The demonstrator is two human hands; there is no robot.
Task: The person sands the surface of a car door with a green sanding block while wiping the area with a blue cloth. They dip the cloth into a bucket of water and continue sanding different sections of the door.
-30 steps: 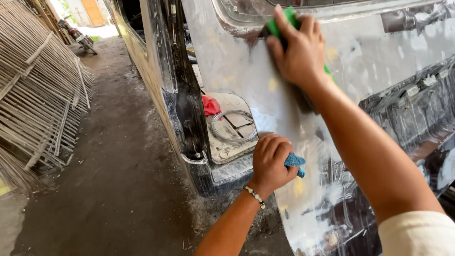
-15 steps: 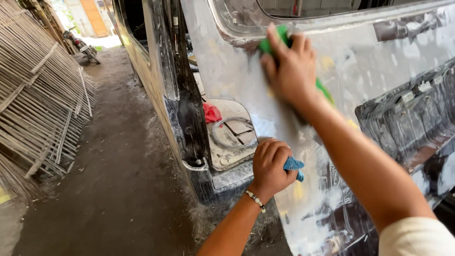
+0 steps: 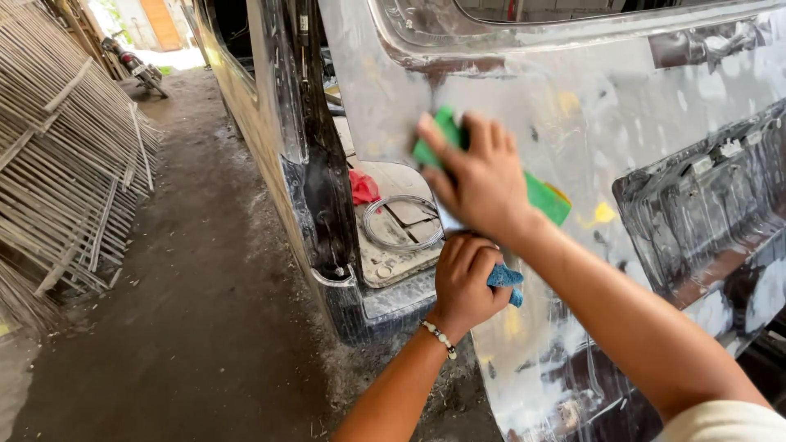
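Slid down and left across the bare metal door panel [image 3: 622, 123] since a second ago: right hand [image 3: 479, 180], now just above the left hand [image 3: 465, 282], almost touching it. Right fingers spread flat, pressing a green pad [image 3: 540, 196] against the panel; pad's ends showing past the hand at upper left and lower right. Left hand closed in a fist around a blue cloth [image 3: 506, 280], a corner sticking out by the knuckles; fist resting on the panel's left edge. Beaded bracelet [image 3: 440, 337] on left wrist. Panel dull grey, smeared, with yellow filler patches. Behind the panel, open vehicle floor with a coil of wire [image 3: 401, 223] and a red rag [image 3: 362, 187]. Stacked bamboo poles [image 3: 57, 147] along the left of the dirt alley; parked motorbike [image 3: 135, 67] far back.
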